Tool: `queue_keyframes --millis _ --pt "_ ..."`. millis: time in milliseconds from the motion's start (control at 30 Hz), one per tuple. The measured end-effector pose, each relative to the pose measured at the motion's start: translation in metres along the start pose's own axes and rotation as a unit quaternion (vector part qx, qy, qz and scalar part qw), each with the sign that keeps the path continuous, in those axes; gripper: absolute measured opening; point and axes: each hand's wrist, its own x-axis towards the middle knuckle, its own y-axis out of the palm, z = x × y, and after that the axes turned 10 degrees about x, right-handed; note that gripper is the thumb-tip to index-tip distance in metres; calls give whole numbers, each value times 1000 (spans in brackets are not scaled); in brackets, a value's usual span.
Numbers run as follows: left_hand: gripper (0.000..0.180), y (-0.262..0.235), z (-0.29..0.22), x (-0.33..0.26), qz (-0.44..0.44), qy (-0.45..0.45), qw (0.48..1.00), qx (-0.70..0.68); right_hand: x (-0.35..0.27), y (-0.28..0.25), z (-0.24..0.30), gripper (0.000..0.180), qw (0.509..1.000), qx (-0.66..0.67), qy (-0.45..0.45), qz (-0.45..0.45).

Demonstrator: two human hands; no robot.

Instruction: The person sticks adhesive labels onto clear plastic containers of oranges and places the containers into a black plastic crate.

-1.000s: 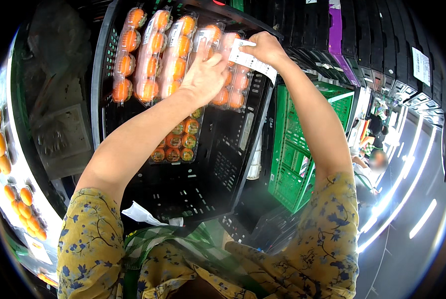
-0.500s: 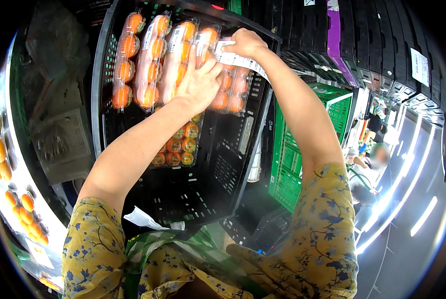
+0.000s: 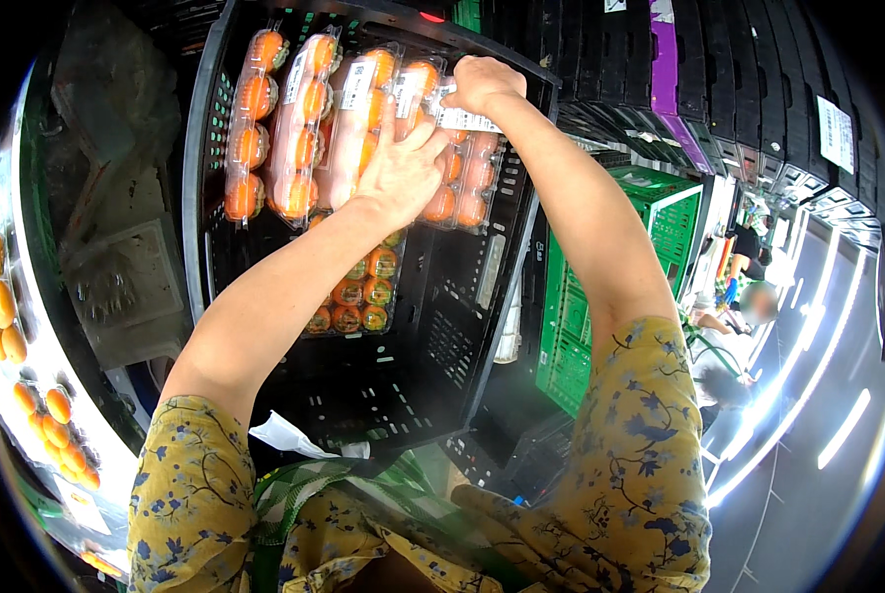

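Observation:
Clear plastic packs of persimmons (image 3: pixel 304 148) stand side by side in a black crate (image 3: pixel 358 390), several with white labels. My left hand (image 3: pixel 403 176) rests on the middle packs, its fingers spread apart across the plastic. Further right and higher, my right hand (image 3: pixel 489 85) is closed, its fingertips pinching at a white label strip (image 3: pixel 467 120) over the right-hand pack (image 3: pixel 457 188); the strip's far end is hidden behind my forearm. Below my left wrist, another pack (image 3: pixel 363 292) lies lower in the crate, partly covered by my forearm.
Green crates (image 3: pixel 566 336) stand to the right, with stacked black crates (image 3: pixel 719 89) behind them. At the far left, a bright surface holds loose orange fruit (image 3: pixel 0 306). A crumpled white paper (image 3: pixel 289 435) lies at the crate's near edge. Another person (image 3: pixel 719 346) is at far right.
The white strip that stuck out past my right forearm now shows less and lies nearer the pack. My left hand has shifted slightly right and down over the packs.

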Motion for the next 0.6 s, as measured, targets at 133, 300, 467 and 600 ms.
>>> queue_keyframes --millis 133,300,467,600 --pt "31 4 1 2 -4 -11 1000 -3 1 0 3 44 1000 14 9 -1" --pt "32 6 -5 6 5 -13 1000 -5 16 9 -37 43 984 165 -59 38" --pt "47 8 -6 9 32 -27 999 5 3 2 -76 42 970 231 -72 29" --pt "49 8 -6 10 30 -30 999 10 -28 -2 -94 43 970 228 -82 -13"
